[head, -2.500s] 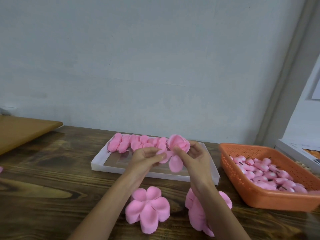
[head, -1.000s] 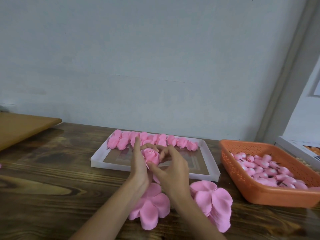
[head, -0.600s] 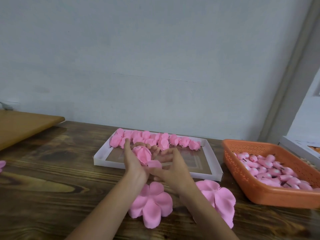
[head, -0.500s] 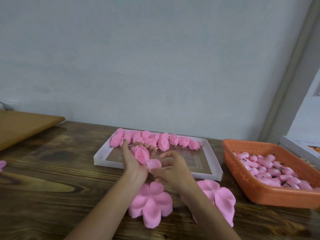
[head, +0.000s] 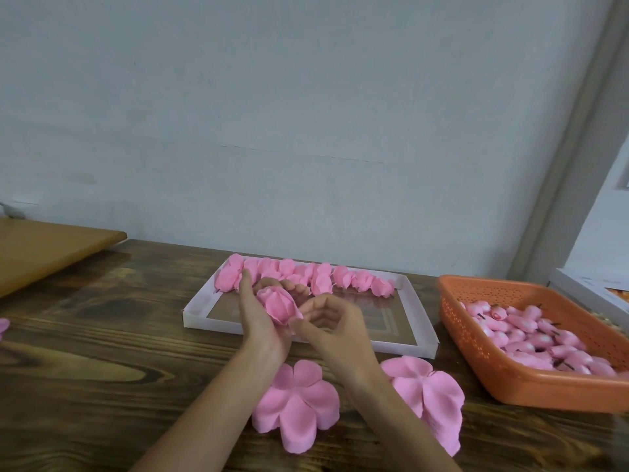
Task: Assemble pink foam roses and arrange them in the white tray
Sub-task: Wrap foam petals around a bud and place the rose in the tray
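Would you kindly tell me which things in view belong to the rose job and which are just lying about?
Job in hand: rose held in the left hand, right hand close beside it; white tray with its row of finished roses; two petal stacks; orange basket of buds.
Lying about: light wooden board at left; pink scrap at the left edge; white box at far right.

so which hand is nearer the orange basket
Right. The right hand is left of the orange basket, over the white tray; the left hand, gripping the pink foam rose, is farther left.
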A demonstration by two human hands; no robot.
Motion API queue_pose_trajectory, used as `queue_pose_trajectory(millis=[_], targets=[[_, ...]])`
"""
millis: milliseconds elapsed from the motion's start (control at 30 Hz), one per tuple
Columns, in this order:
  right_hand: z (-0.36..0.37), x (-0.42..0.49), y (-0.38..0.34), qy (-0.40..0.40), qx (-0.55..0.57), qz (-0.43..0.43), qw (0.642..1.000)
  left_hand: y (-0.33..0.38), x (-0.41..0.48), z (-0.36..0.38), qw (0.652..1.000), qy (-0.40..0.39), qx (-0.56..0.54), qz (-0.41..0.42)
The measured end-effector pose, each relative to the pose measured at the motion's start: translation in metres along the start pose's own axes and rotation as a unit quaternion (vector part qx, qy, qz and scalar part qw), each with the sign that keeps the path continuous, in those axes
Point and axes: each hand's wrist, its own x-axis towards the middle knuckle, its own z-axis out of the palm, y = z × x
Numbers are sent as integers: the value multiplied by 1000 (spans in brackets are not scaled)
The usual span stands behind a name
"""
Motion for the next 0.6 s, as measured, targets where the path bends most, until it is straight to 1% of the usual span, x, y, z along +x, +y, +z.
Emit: queue_pose_trajectory(millis=[233,367,467,600], targets=[[2,0,5,15,-37,-37,999,2,-6,3,999,-39,9,8],[4,-1,5,39,-46,-50,997,0,-8,4,997,-62,28,22],[5,-2,5,72,-46,-51,995,-1,-8,3,995,-77,61,32],[7,-5,4,106,-35,-56,992,-2,-9,3,993,-92,75,27]])
